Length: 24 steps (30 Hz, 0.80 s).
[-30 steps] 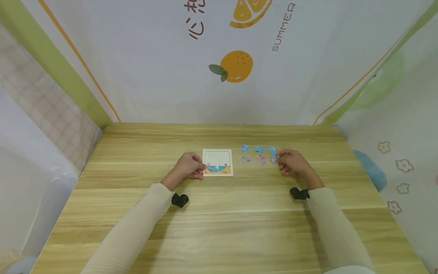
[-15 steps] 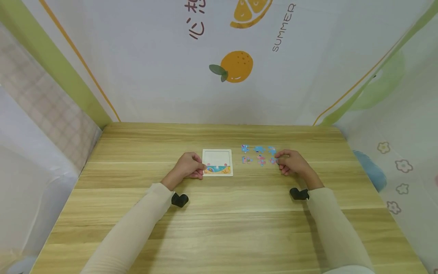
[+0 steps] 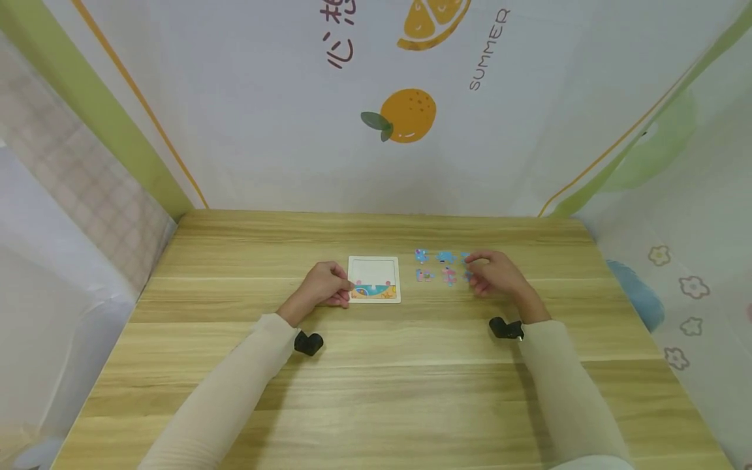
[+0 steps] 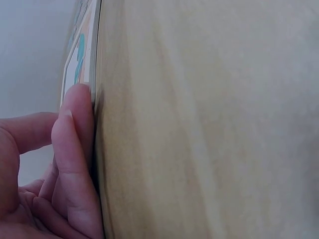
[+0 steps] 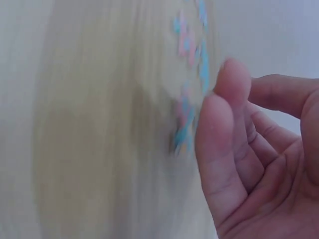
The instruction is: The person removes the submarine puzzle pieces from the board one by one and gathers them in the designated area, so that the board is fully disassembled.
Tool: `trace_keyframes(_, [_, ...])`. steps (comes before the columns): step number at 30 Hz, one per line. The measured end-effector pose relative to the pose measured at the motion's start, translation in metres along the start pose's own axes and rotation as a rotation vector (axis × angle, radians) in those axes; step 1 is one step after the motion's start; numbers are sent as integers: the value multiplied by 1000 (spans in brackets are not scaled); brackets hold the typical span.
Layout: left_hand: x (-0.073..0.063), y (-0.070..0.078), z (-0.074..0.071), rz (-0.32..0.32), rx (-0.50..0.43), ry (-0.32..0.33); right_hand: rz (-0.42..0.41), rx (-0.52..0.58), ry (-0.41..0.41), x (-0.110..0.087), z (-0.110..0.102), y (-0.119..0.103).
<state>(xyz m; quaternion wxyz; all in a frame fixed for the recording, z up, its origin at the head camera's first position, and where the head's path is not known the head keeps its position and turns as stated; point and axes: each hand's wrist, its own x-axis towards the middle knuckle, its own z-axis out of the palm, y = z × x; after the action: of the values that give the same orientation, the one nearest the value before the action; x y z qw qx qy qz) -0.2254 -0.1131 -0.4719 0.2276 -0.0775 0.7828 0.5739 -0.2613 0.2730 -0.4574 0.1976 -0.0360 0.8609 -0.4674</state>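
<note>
The left hand [image 3: 322, 284] has its thumb and fingers on the left edge of the white board [image 3: 373, 269]. It holds that edge, maybe so the board won't slide on the table [image 3: 411, 378]. A strip of picture [image 3: 370, 291] runs along the board's bottom; the part above it is plain white. Just right of the board, puzzle pieces [image 3: 445, 257] lie flat in two rows, spread out perhaps so each one is easy to see. At their right end is the right hand [image 3: 496, 273], bent a little and narrow, with nothing seen in it. It hides some pieces; I can't tell if it touches any.
</note>
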Motion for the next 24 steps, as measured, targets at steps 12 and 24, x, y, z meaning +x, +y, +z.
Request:
trace_keyframes(12, [0,0,0,20,11,-11,-54,1,-85,16,43,-40])
trace_keyframes(24, [0,0,0,6,-4,-3,-128,13,-195,30,95,-66])
